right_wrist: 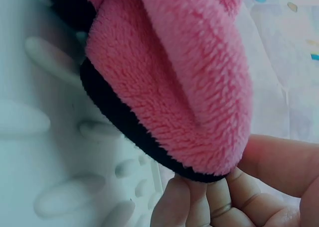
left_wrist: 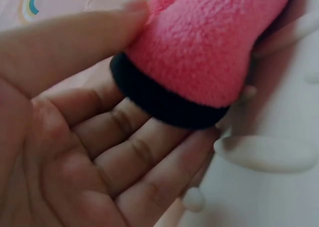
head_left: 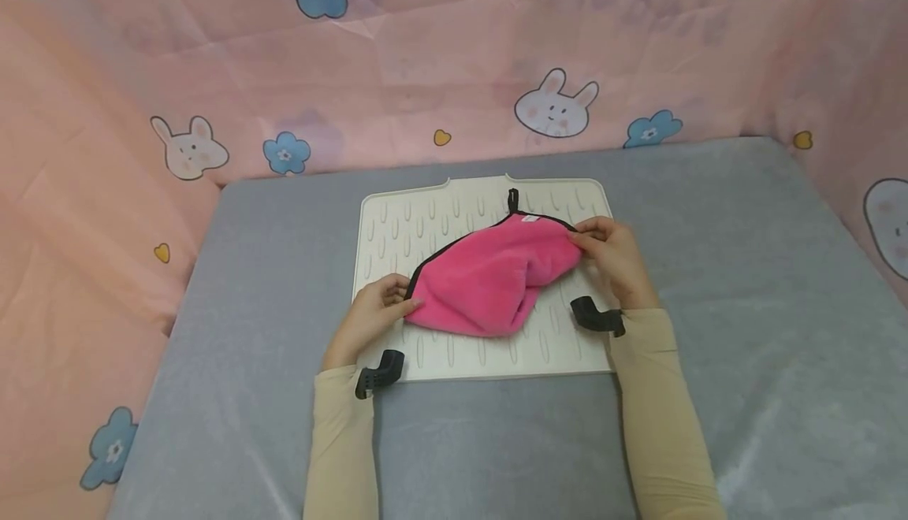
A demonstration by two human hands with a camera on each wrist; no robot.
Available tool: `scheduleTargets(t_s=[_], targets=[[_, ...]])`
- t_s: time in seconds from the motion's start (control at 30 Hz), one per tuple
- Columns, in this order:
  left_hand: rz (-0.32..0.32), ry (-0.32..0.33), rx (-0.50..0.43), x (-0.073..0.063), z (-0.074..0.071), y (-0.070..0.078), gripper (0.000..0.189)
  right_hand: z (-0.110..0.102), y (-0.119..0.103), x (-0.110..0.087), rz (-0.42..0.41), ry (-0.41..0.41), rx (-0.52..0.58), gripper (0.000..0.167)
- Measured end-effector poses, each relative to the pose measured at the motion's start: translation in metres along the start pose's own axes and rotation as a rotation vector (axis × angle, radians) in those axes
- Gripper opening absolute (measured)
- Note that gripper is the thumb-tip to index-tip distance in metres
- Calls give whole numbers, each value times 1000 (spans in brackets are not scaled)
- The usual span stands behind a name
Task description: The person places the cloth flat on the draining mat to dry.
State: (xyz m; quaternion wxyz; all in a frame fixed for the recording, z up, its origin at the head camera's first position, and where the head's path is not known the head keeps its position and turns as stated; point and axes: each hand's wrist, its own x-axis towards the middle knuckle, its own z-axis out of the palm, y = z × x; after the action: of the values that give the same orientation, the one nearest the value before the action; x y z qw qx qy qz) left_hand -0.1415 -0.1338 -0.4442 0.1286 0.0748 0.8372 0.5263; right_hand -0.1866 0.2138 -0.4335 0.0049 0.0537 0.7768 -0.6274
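A pink fleecy towel [head_left: 475,276] with black edging and a black hanging loop [head_left: 513,200] is spread between both hands over a cream ridged mat [head_left: 397,228]. At its left end my left hand [head_left: 370,313] pinches the edge, thumb on top and fingers beneath the black trim [left_wrist: 164,100]. My right hand [head_left: 615,256] pinches the opposite upper corner between thumb and fingers. In the right wrist view the fleece [right_wrist: 184,87] hangs in a fold above that grip. The towel's lower middle sags in loose folds close over the mat.
The mat lies on a grey cloth-covered table [head_left: 269,284]. A pink printed curtain [head_left: 397,71] with rabbits and flowers stands behind and at both sides. Black camera mounts [head_left: 383,373] sit at both wrists, over beige sleeves [head_left: 344,449].
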Motion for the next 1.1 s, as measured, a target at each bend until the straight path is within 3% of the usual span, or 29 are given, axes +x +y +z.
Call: scheduleTargets(t_s=[0.17, 0.23, 0.4, 0.5, 0.63, 0.77, 0.87, 0.97, 1.1], targets=[[46, -7, -2, -1, -2, -1, 13, -5, -1, -1, -5, 35, 19, 18], [56, 40, -20, 0, -2, -1, 10, -7, -1, -1, -14, 42, 34, 17], [38, 229, -119, 2, -3, 1, 12, -12, -2, -2, -25, 40, 75, 14], [19, 289, -152, 3, -3, 1, 14, -14, -3, -3, -5, 14, 48, 17], [-3, 261, -96, 2, -6, -2, 16, -17, -2, -3, 41, -81, -108, 24], [-14, 142, 49, -2, -9, -4, 17, -20, -1, -2, 70, -205, -247, 30], [8, 81, 99, -3, -10, -5, 17, -19, 0, -2, 72, -276, -300, 34], [26, 97, 106, 0, -10, -6, 16, -16, 0, -1, 64, -309, -314, 34], [17, 158, 120, 2, -8, -9, 13, -12, 1, -1, 36, -292, -289, 29]])
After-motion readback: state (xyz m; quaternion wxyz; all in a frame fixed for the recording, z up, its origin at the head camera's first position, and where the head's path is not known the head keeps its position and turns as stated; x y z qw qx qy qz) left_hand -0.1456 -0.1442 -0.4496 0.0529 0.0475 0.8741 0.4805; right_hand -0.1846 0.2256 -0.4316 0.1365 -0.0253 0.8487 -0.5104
